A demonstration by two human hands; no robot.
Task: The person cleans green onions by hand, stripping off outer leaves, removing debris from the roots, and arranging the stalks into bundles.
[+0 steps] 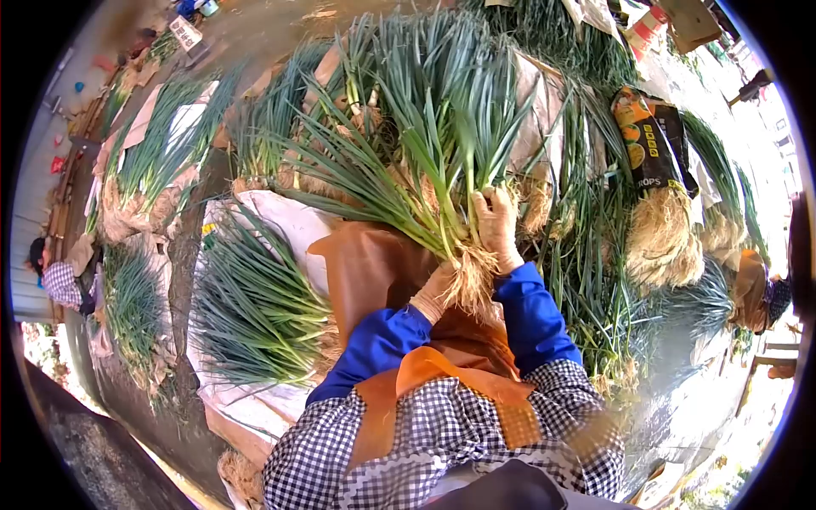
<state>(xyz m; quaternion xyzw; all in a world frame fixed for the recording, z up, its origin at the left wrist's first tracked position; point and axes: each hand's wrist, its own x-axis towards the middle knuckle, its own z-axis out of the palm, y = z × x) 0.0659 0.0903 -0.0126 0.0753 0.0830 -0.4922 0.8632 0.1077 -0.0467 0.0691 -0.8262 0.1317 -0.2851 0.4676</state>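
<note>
A bunch of green onions (pixel 425 200) fans out before my chest, leaves pointing away and pale hairy roots hanging toward me. My left hand (pixel 434 289) is closed around its root end from the left; the roots partly cover the fingers. On the right, my right hand (pixel 497 223) has its fingers curled at the stalks near their white bases, against one upright onion. Exactly which stalks it pinches is hard to make out. Beneath both hands lies a brown apron (pixel 374 263) over my lap. A large pile of green onions (pixel 442 76) lies just beyond.
To my left, another heap of green onions (pixel 255 306) rests on a white sheet (pixel 293 225). At right stand a black printed bag (pixel 650 140) and thick root bundles (pixel 663 238). Other people (pixel 64 280) are at the far left and far right edges.
</note>
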